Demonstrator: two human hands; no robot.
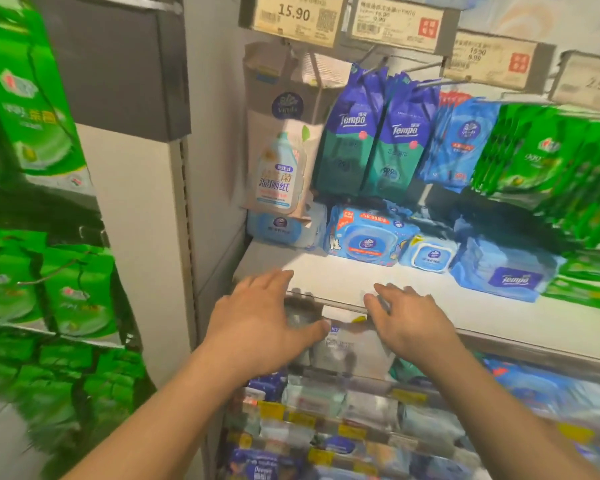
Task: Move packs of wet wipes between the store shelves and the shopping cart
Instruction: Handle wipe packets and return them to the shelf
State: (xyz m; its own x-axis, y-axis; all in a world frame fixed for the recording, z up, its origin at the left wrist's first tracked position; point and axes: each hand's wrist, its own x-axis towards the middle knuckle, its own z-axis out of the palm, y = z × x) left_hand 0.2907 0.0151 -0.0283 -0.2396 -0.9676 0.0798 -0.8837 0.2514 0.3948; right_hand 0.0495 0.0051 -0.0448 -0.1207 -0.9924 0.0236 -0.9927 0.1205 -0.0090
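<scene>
A pale grey-white pack of wet wipes with a yellow sticker hangs in front of the white shelf's front edge, blurred. My left hand holds its left end, thumb on the pack's top corner and fingers stretched over the shelf board. At the pack's right end my right hand holds on, fingers reaching onto the shelf. Further packs lie at the back of this shelf: a blue lidded pack, a small one and a blue Tempo pack.
Tempo pouches and green sachets hang from hooks above, under price tags. A beige bottle-print pack hangs at the left. Lower shelves hold several wipes packs. Green tissue boxes fill the left rack.
</scene>
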